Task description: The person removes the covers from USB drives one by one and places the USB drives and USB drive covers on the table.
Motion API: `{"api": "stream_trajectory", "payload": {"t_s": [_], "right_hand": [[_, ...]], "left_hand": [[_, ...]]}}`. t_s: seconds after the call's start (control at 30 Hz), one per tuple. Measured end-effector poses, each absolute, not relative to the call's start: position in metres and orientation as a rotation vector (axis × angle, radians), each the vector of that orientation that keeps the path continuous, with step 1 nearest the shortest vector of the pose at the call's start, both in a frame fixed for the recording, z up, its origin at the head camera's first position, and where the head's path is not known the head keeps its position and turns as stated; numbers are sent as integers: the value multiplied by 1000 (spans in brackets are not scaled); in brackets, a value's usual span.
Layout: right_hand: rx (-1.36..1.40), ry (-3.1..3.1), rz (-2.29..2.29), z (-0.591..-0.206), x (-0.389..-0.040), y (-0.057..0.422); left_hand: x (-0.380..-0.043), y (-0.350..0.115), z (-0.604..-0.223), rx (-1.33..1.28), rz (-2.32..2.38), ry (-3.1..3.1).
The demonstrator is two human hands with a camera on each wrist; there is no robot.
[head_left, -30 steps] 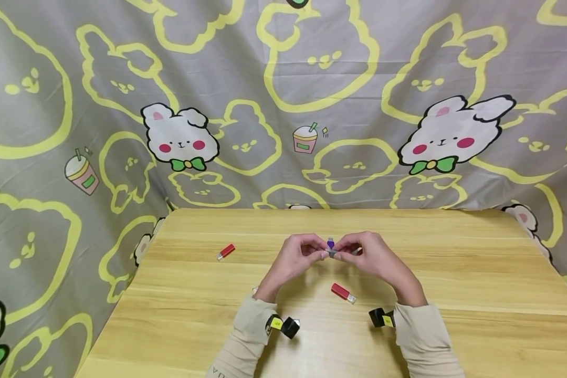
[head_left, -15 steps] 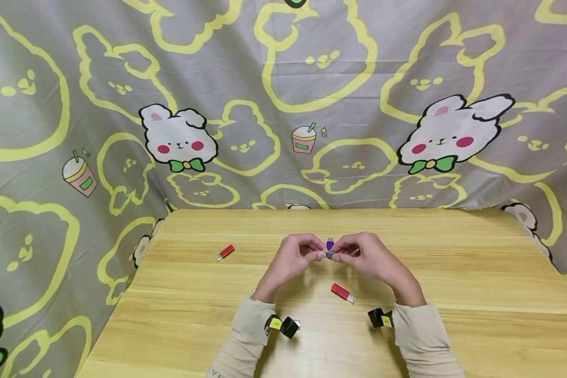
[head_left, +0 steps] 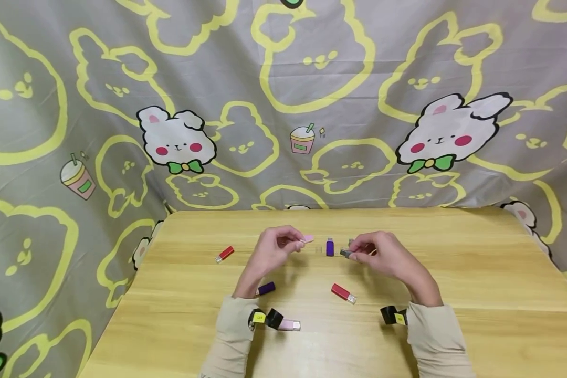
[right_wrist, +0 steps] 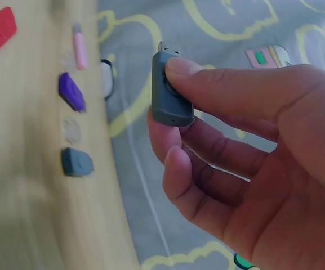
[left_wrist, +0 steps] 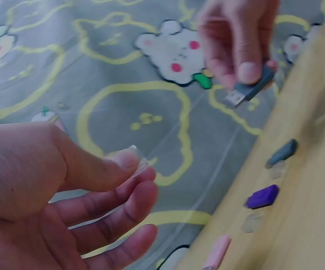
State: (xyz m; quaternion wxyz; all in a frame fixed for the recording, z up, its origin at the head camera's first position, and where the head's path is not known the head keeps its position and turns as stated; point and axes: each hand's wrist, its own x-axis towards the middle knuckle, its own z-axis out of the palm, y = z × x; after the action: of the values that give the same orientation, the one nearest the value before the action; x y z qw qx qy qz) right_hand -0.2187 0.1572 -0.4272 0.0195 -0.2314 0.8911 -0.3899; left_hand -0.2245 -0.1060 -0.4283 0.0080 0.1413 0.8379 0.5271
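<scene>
My left hand (head_left: pixel 275 248) pinches a small clear plastic cap (left_wrist: pixel 141 162) between thumb and index finger, the other fingers loosely bent. To the right, my right hand (head_left: pixel 380 252) grips a grey USB stick (right_wrist: pixel 170 93) between thumb and fingers, its metal plug (right_wrist: pixel 165 49) bare. Between the hands a purple USB stick (head_left: pixel 329 248) lies on the table with its plug facing away. A pink USB stick (head_left: pixel 308 239) lies by the left fingertips. Another grey USB stick (right_wrist: pixel 76 162) rests on the table, mostly behind the right hand in the head view.
Clear caps (right_wrist: pixel 71 129) lie between the sticks in the row. Red USB sticks lie at left (head_left: pixel 225 254) and front centre (head_left: pixel 343 293). A dark purple stick (head_left: pixel 266 288) and a pink one (head_left: pixel 290 325) lie by the left forearm. A patterned curtain (head_left: pixel 245 142) hangs behind the table (head_left: pixel 477 262).
My hands were together at the grey stick and have moved apart, the left with the clear cap, the right with the stick. Sticks hidden behind hands and left forearm now show.
</scene>
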Motion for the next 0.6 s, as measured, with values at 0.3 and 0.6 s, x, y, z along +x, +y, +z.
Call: {"api": "stream_trajectory", "payload": {"t_s": [0.3,0.6], "right_hand": [[-535,2761,-1327,-430,-221,169],[-163,2911,-1276,-444,-230,191]], "left_hand": [[-220,-100,-423,587,1652,2568],[-208,-97,-402,610,1639,2585]]}}
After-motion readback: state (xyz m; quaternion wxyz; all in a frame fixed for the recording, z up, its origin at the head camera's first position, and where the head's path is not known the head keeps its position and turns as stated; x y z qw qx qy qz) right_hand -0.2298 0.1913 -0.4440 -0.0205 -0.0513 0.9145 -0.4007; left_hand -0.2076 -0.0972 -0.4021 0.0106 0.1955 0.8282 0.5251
